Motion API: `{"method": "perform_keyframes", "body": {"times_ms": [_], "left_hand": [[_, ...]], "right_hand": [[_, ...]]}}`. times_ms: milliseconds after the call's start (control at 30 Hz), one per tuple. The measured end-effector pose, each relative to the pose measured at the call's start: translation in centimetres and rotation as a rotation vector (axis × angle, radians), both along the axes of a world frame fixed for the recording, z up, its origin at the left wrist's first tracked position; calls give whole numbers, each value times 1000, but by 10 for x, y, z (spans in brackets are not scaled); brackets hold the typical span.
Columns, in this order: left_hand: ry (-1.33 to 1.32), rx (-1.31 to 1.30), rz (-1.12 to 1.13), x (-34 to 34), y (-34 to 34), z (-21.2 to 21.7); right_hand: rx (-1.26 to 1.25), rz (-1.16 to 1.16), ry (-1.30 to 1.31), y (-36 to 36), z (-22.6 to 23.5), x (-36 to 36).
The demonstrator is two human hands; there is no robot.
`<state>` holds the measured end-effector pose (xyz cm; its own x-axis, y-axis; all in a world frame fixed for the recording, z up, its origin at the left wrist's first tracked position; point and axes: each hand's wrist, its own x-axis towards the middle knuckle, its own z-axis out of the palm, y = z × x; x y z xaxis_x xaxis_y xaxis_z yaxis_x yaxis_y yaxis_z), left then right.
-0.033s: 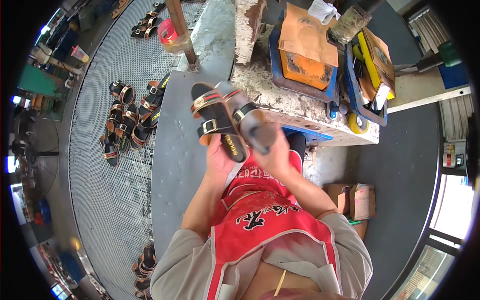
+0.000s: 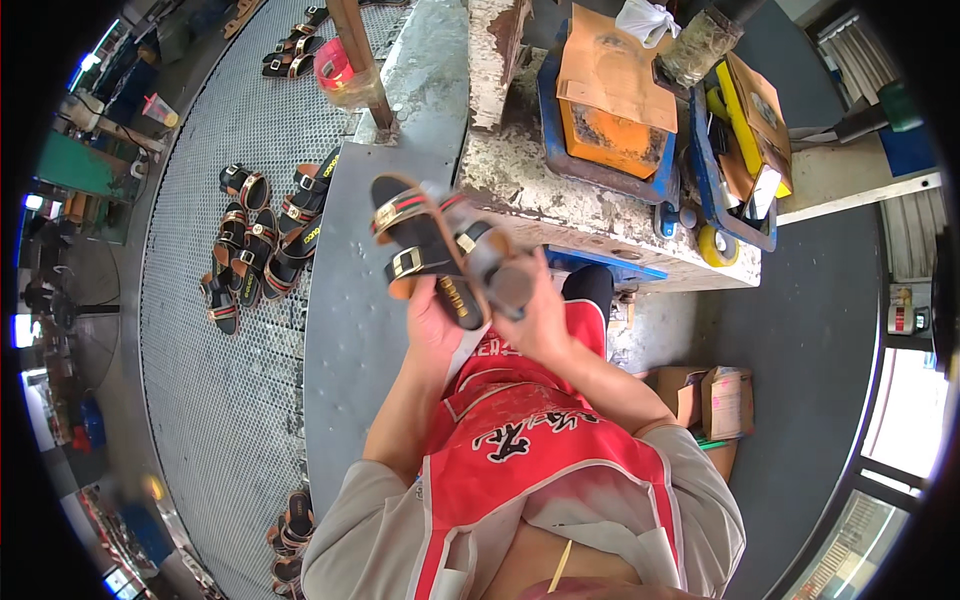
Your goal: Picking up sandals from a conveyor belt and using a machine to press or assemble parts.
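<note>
Above the grey bench [image 2: 350, 330], both hands keep gripping the sandals [image 2: 425, 250].

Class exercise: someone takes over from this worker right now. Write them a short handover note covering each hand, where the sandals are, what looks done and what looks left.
Left hand: grips a black sandal with buckled straps by its heel end, sole tilted up.
Right hand: holds a blurred grey tool against that sandal.
A batch of matching sandals lies on the perforated round table; a few more sit near its front edge.
Done: cannot tell which pairs are finished.
Left: seemingly the sandal in hand, perhaps others.
</note>
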<state>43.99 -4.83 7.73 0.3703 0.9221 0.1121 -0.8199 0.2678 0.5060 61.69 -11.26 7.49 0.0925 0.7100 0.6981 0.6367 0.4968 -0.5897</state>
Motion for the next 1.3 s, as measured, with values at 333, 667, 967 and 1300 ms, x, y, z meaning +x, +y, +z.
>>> {"method": "perform_keyframes", "body": {"times_ms": [333, 667, 967, 1300], "left_hand": [[-57, -200, 908, -293, -29, -38], [1386, -623, 1989, -474, -106, -77], [363, -203, 934, -309, -42, -64], [286, -18, 146, -59, 47, 15]], "right_hand": [[-101, 324, -114, -54, -30, -30], [-78, -281, -121, 155, -98, 56], [95, -496, -2, 72, -86, 137], [147, -1148, 154, 69, -118, 342]]}}
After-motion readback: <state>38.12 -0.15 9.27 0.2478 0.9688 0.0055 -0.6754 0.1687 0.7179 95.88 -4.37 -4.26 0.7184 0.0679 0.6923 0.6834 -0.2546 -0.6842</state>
